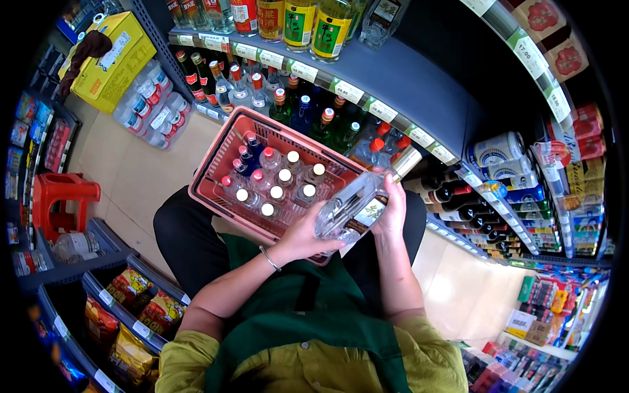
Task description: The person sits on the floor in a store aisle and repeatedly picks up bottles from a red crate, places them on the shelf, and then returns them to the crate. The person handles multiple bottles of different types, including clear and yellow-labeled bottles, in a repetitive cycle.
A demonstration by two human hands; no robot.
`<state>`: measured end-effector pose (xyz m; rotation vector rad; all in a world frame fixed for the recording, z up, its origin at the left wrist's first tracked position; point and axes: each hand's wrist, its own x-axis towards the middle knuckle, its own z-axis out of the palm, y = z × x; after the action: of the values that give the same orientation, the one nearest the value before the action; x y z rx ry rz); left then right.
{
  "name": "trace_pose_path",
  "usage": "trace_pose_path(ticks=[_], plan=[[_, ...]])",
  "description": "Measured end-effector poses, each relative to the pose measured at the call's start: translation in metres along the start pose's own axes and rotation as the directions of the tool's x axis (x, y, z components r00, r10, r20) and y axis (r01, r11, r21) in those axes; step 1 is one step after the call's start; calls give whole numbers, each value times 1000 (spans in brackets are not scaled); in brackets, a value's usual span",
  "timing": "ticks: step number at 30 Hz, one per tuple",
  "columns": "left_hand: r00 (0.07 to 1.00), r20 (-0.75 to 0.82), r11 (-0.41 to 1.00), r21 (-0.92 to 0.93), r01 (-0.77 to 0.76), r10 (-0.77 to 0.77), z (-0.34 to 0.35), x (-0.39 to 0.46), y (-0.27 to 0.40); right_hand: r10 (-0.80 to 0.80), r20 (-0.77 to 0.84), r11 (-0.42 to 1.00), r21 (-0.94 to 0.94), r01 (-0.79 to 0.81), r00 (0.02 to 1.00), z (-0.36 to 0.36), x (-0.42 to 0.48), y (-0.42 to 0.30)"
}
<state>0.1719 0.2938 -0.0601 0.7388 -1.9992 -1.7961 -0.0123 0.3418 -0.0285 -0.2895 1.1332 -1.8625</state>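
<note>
Both my hands grip a large clear glass liquor bottle (355, 206) with a gold cap and a printed label, tilted with its cap towards the shelf. My left hand (305, 231) holds the bottle's base end, and my right hand (391, 204) wraps the neck end just below the cap. Beneath it, a pink plastic shopping basket (209, 179) rests in front of my knees. Inside stand several small clear bottles (276, 193) with white or red caps, plus dark blue bottles (254, 146) in the far left corner. The bottle and my hands hide the basket's right part.
Ahead is a grey shelf (393, 69) with liquor bottles (330, 32) on top and more bottles (238, 88) below. A yellow carton (118, 64) and shrink-wrapped water bottles (152, 105) stand far left. Also left are a red plastic stool (64, 196) and a snack rack (105, 297).
</note>
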Motion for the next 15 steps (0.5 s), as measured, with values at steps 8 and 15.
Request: trace_pose_path(ticks=[8,15], plan=[[975,-149,987,18,-162,163,-18,69,47,-74,-38,994,-88,70,997,52,64,-75],[847,-176,751,575,-325,502,-35,123,92,-372,-9,918,-155,366,928,100,151,-138]])
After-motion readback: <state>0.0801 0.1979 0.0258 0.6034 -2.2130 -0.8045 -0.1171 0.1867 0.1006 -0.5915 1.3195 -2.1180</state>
